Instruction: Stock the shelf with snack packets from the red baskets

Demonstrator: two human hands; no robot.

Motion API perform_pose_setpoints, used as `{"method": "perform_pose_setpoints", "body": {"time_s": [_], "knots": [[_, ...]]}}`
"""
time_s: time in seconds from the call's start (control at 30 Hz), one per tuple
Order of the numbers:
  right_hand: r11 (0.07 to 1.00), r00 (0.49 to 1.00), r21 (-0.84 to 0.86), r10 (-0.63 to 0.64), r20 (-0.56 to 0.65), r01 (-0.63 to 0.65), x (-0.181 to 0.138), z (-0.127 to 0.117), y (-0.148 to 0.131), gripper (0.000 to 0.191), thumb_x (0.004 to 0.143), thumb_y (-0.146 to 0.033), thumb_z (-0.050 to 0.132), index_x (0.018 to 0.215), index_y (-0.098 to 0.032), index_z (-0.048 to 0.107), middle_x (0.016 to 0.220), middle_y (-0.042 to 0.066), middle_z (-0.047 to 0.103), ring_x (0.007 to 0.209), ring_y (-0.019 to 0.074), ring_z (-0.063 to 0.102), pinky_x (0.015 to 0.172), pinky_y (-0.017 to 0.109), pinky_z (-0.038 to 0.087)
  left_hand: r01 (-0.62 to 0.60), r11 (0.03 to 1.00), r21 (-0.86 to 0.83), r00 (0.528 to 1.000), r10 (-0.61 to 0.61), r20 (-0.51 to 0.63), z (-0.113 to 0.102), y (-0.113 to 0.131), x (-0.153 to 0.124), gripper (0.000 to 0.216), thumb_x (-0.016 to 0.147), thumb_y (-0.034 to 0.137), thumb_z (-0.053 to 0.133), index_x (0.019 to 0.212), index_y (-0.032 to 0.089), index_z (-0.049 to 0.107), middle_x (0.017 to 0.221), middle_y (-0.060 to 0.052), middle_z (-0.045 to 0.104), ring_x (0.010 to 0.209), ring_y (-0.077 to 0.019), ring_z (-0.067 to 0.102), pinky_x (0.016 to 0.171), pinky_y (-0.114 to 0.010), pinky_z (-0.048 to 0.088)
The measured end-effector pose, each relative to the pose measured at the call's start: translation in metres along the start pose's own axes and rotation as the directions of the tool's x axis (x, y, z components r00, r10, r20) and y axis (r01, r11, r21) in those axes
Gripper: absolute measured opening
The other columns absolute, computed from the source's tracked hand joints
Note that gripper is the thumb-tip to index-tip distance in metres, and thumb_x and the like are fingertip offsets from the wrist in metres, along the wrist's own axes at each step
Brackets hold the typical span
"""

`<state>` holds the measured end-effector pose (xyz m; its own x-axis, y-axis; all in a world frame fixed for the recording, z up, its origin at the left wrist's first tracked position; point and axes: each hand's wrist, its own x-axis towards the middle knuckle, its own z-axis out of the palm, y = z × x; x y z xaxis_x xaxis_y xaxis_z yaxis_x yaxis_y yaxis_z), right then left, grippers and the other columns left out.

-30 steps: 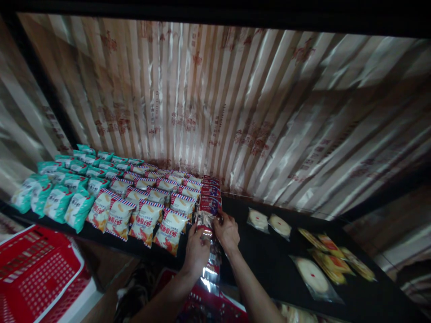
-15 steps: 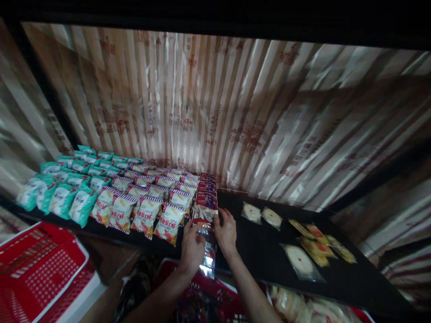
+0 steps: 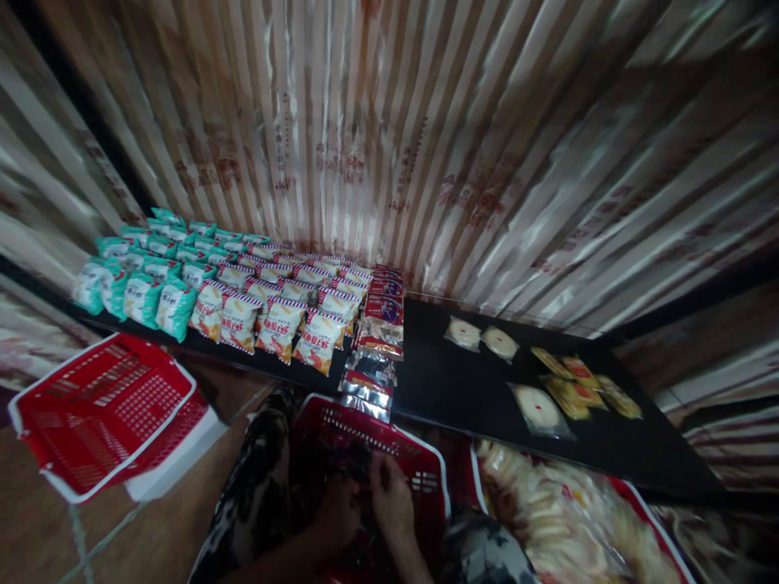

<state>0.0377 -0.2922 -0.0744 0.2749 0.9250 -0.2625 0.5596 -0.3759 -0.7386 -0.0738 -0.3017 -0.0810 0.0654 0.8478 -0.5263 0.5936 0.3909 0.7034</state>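
Both hands are down inside a red basket between my knees. My left hand looks closed, its fingers curled in shadow. Beside it on the right, my right hand has its fingers bent together. What either hand holds is too dark to make out; dark packets lie around them in the basket. Above the basket, a column of red and silver packets runs from the back of the black shelf to its front edge. The nearest silver packets lie flat there.
Left of the column stand rows of striped snack bags and teal bags. Round white packs and yellow packets lie on the black shelf. Another red basket is at left; a third holds pale packs.
My hands have left the silver packets on the shelf and moved down into the basket. The packets stay lying in the column. The view has tilted downward, showing more of the baskets.
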Motion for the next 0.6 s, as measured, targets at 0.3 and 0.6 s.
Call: {"method": "perform_pose_setpoints", "body": {"time_s": [0.3,0.6], "knots": [[0.957,0.973,-0.271,-0.042,0.226,0.105,0.014,0.041,0.021,0.042,0.073,-0.006,0.036,0.096,-0.021,0.069,0.119,0.008,0.061,0.117,0.0199,0.052,0.093,0.028,0.044,0.135,0.991,-0.005,0.989,-0.135,-0.054,0.009,-0.008,0.042,0.024,0.071,0.008,0.048,0.086,0.015,0.066,0.102,-0.009,0.065,0.097,-0.0182,0.058,0.087,-0.026,0.039],[0.962,0.953,-0.267,0.024,0.303,0.061,0.057,0.056,0.021,0.038,0.067,-0.006,0.047,0.095,-0.02,0.068,0.11,0.01,0.066,0.097,0.0192,0.064,0.084,0.026,0.047,0.248,0.969,-0.018,0.969,-0.248,-0.003,0.018,-0.026,0.06,0.025,0.066,-0.001,0.046,0.073,0.016,0.063,0.084,-0.006,0.07,0.084,-0.0182,0.063,0.075,-0.026,0.045]]}}
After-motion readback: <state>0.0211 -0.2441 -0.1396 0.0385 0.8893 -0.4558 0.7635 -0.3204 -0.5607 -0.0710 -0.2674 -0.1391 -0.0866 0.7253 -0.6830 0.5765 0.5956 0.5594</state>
